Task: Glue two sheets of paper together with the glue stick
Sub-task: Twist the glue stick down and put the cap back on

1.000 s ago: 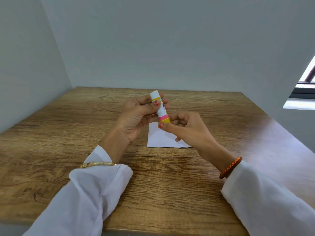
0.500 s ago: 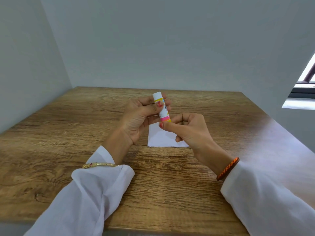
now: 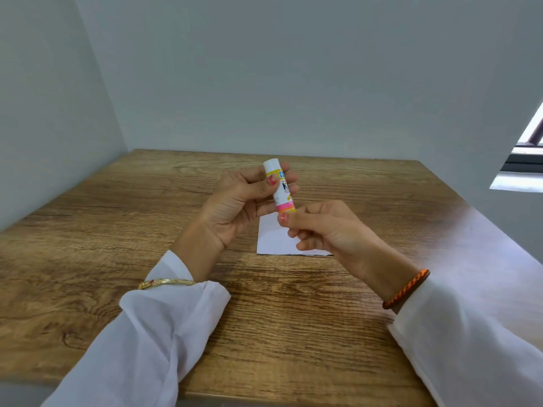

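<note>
A white glue stick (image 3: 280, 189) with a yellow and pink label stands nearly upright in the air above the table, white cap on top. My left hand (image 3: 238, 207) grips its upper body between thumb and fingers. My right hand (image 3: 326, 227) pinches its yellow bottom end with thumb and forefinger, the other fingers curled. White paper (image 3: 274, 239) lies flat on the wooden table (image 3: 147, 230) right under both hands, partly hidden by them. I cannot tell whether it is one sheet or two.
Grey walls close the table at the back and the left. A window (image 3: 526, 160) shows at the right edge. The table's front edge runs near my sleeves.
Both hands with the glue stick have shifted very slightly; my right hand's fingers have moved a little around the stick's bottom end. The paper has not moved.
</note>
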